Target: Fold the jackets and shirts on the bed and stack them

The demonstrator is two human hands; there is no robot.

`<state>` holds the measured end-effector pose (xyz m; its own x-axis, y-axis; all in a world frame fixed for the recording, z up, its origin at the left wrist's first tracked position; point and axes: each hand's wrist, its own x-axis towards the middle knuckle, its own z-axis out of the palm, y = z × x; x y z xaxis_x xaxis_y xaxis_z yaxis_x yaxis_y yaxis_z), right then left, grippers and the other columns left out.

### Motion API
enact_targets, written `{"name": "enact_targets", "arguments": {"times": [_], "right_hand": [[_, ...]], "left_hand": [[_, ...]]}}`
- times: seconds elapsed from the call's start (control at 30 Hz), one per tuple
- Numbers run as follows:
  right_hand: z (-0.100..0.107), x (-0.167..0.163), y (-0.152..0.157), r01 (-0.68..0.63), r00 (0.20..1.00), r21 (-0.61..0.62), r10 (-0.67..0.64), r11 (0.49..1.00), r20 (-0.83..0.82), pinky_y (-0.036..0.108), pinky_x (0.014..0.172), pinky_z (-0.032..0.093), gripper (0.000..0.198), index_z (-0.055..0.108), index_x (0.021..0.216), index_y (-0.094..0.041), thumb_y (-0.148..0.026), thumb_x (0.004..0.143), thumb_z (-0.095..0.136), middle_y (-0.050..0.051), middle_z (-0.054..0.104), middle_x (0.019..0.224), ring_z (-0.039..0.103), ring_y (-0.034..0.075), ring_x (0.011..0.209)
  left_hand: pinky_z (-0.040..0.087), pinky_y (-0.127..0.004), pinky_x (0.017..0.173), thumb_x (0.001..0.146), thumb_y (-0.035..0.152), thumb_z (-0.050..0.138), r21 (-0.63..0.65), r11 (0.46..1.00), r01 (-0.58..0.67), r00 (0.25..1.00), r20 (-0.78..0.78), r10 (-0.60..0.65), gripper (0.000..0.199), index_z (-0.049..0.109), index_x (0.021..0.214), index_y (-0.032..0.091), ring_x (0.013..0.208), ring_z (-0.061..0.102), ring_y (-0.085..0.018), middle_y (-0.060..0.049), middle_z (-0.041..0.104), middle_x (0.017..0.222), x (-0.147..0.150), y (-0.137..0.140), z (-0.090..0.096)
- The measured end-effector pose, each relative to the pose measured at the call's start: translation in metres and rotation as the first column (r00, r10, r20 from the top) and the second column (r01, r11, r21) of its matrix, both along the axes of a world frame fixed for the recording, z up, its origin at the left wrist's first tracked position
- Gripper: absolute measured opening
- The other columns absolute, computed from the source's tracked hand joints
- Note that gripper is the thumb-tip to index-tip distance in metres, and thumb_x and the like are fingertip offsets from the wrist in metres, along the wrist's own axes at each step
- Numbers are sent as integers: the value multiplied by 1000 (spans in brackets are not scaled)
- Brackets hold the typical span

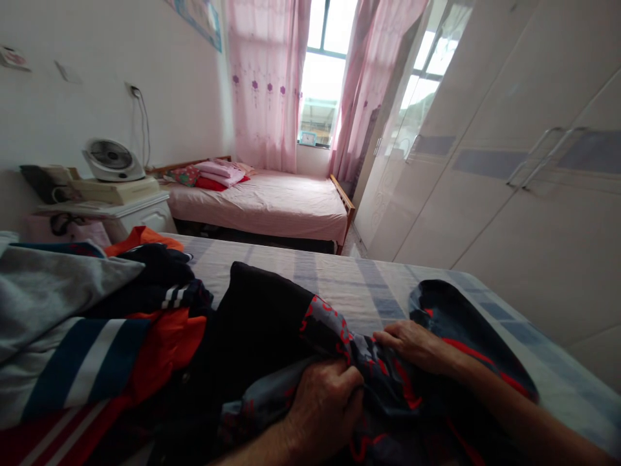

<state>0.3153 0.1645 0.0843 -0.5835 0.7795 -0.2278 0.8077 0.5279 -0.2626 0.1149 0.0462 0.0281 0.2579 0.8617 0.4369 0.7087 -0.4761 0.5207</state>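
A black garment (272, 317) with grey and red patterned parts lies across the front of the bed, partly bunched up. My left hand (327, 401) is closed in a fist on its patterned fabric near the bottom centre. To the right, my right hand (412, 343) has its fingers pinched on the same patterned cloth. A dark rounded piece with red trim (473, 330) lies beyond my right forearm; whether it joins the garment I cannot tell. The garment's lower part runs out of view beneath my arms.
Several clothes in grey, orange and navy (165, 349) are heaped at the left. The checked bedsheet (291, 259) lies beneath. Beyond stand a pink-covered bed (281, 204) and a white bedside cabinet (130, 217) with a fan (112, 158). White wardrobes (485, 129) line the right side.
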Motion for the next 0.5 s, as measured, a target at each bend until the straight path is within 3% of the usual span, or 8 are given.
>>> {"name": "enact_targets", "arguments": {"times": [0.17, 0.33, 0.4, 0.5], "right_hand": [[3, -2, 0, 86, 992, -205, -102, 975, -68, 22, 58, 37, 41, 60, 68, -16, -50, 84, 42, 2, 59, 70, 50, 13, 65], [25, 4, -16, 208, 919, -228, -270, 951, -288, 22, 59, 40, 37, 59, 73, -19, -51, 83, 44, 0, 56, 69, 50, 13, 65], [38, 10, -20, 279, 858, -182, -330, 943, -393, 23, 61, 42, 36, 59, 76, -19, -53, 82, 46, 0, 57, 72, 51, 14, 67], [54, 25, -15, 460, 678, -123, -437, 879, -590, 25, 61, 46, 38, 57, 79, -20, -57, 79, 49, 2, 55, 72, 52, 15, 66]], "left_hand": [[38, -24, 54, 72, 12, 52, 103, 994, 28, 998, 50, -33, 12, 59, 77, 21, 60, 58, -14, 0, 60, 67, 2, -1, -1], [35, -25, 54, 74, 10, 49, 286, 958, 25, 986, 149, -71, 19, 61, 84, 21, 58, 54, -14, 0, 56, 64, 0, -4, 8], [35, -25, 53, 76, 10, 48, 380, 924, 33, 978, 178, -108, 20, 60, 87, 20, 56, 53, -13, 0, 56, 62, -2, -6, 12], [34, -26, 53, 77, 11, 48, 462, 886, 35, 975, 178, -131, 19, 60, 88, 20, 53, 50, -13, 0, 55, 59, -3, -8, 13]]}}
